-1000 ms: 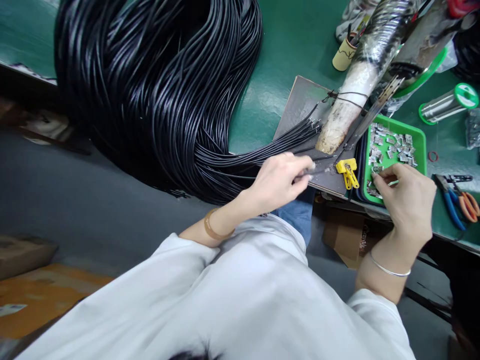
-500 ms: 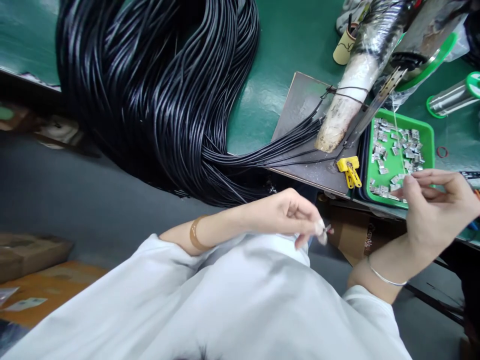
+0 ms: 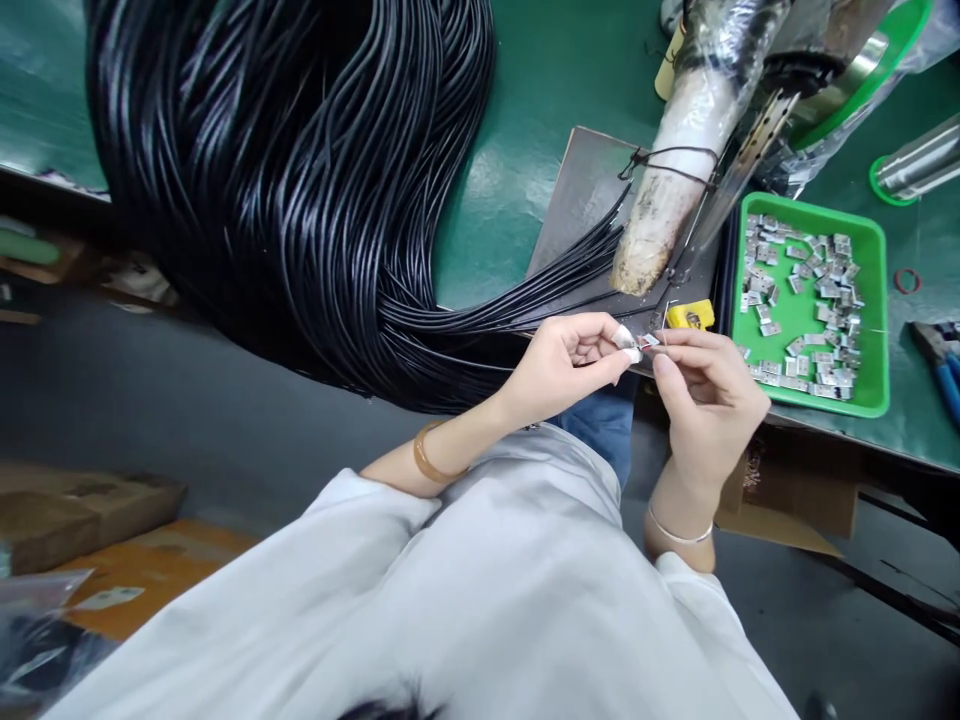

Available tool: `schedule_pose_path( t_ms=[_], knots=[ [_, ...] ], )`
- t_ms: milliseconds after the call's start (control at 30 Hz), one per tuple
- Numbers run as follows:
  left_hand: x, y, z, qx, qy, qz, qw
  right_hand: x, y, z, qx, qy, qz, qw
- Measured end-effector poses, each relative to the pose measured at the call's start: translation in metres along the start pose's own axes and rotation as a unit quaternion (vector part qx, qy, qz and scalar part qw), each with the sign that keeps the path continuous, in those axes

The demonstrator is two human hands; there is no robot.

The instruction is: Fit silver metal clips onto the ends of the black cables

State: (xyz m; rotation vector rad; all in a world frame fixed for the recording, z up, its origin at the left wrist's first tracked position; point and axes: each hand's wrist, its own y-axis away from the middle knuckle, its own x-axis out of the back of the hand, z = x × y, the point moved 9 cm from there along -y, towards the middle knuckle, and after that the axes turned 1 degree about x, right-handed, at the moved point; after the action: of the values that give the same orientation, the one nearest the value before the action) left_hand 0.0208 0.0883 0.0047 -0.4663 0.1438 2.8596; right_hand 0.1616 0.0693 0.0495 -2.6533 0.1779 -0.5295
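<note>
My left hand, white wraps on its fingertips, pinches a small metal connector with a bit of red at it. Close on its right, my right hand is closed at thumb and forefinger on a thin solder wire, whose bent end stands up above the fingers. Both sets of fingertips nearly meet at the front edge of a dark board. Above them hangs the slim perforated barrel of a soldering iron, beside a stained white tube. Whether wire and connector touch, I cannot tell.
A big bundle of black cables spreads over the green table. Right of my hands are a yellow clip and a green tray of small metal connectors. Pliers and a silver spool lie farther right.
My right hand has moved left from over the green tray to my left hand. The left hand has risen slightly toward the board edge, and the view has shifted a little.
</note>
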Motion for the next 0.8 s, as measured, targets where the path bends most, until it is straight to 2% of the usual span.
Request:
schedule_pose_path(
  t_ms=[167, 333, 433, 533, 600, 700, 800],
  knots=[
    [0.001, 0.003, 0.011, -0.083, -0.096, 0.019, 0.992, -0.003, -0.002, 0.001, -0.003, 0.002, -0.01, 1.0],
    [0.0, 0.01, 0.022, -0.178, -0.242, 0.038, 0.953, -0.002, 0.002, 0.002, -0.016, 0.011, -0.013, 1.0],
    [-0.004, 0.017, 0.026, -0.232, -0.27, 0.045, 0.934, -0.001, 0.006, -0.006, 0.033, 0.062, 0.017, 0.997],
    [-0.008, 0.017, 0.02, -0.199, -0.277, 0.028, 0.94, -0.001, 0.012, -0.016, 0.095, 0.118, 0.057, 0.987],
    [-0.008, 0.014, 0.013, -0.144, -0.248, 0.013, 0.958, -0.002, 0.011, -0.01, 0.081, 0.093, 0.057, 0.991],
    [-0.004, 0.012, 0.003, -0.071, -0.165, 0.009, 0.984, -0.002, 0.007, 0.005, 0.022, 0.015, 0.057, 0.998],
    [0.0, 0.01, -0.003, -0.029, -0.103, 0.024, 0.994, 0.01, 0.005, 0.006, 0.023, -0.017, 0.108, 0.994]
  ],
)
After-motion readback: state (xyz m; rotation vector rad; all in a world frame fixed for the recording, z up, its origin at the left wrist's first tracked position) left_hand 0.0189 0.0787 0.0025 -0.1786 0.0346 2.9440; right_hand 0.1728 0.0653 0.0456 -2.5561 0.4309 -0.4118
